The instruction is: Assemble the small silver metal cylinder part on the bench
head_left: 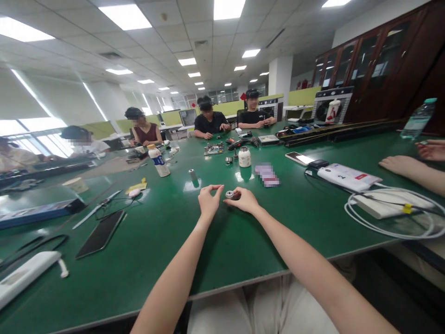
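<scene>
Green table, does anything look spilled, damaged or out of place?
No spills or obvious damage show. Only the white cable stands out, sprawling in loose loops near the table edge at right. The metal part in the right hand is too small to check.

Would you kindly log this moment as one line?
right hand: holding round metal part; left hand: pinched, beside it; grey cylinder: upright on green table

a green table (142, 260) bears a white jar (244, 158) and 1 black phone (100, 234).
</scene>
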`<move>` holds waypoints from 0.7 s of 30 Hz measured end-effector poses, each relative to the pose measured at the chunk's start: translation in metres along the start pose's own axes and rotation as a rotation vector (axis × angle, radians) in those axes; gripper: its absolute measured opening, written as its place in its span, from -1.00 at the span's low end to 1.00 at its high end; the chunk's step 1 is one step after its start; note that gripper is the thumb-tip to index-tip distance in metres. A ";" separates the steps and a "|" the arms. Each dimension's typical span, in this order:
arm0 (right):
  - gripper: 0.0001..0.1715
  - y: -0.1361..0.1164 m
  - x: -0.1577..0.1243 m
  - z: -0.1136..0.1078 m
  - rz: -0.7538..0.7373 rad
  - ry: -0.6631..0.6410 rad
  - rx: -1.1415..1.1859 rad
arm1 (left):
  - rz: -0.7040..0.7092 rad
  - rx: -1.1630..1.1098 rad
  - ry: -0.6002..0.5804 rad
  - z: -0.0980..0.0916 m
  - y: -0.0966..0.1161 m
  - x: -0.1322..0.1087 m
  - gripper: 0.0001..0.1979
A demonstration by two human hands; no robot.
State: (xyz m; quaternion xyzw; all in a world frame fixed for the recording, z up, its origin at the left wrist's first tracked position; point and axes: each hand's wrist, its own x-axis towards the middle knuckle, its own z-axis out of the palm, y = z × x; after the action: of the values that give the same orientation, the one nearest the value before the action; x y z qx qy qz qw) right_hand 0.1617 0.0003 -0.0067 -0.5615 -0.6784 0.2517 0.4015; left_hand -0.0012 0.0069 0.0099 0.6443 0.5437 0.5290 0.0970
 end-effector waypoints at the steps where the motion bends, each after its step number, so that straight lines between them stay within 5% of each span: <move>1: -0.55 0.000 0.000 0.000 -0.003 -0.004 0.001 | -0.014 0.046 -0.027 0.000 -0.006 0.000 -0.83; 9: -0.50 0.011 0.005 0.005 -0.053 -0.053 0.113 | -0.053 0.239 -0.153 0.008 -0.033 -0.009 -0.92; 17: -0.40 0.015 0.007 0.002 -0.078 -0.149 0.137 | -0.078 0.245 -0.191 0.005 -0.024 -0.010 -0.94; 21: -0.44 0.015 0.008 0.002 -0.065 -0.145 0.116 | -0.068 0.127 -0.072 0.001 -0.008 -0.008 -0.88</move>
State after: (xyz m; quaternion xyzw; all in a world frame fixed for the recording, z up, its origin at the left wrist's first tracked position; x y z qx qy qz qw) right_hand 0.1678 0.0116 -0.0175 -0.4951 -0.7078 0.3175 0.3912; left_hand -0.0045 0.0042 -0.0009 0.6490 0.5941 0.4660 0.0934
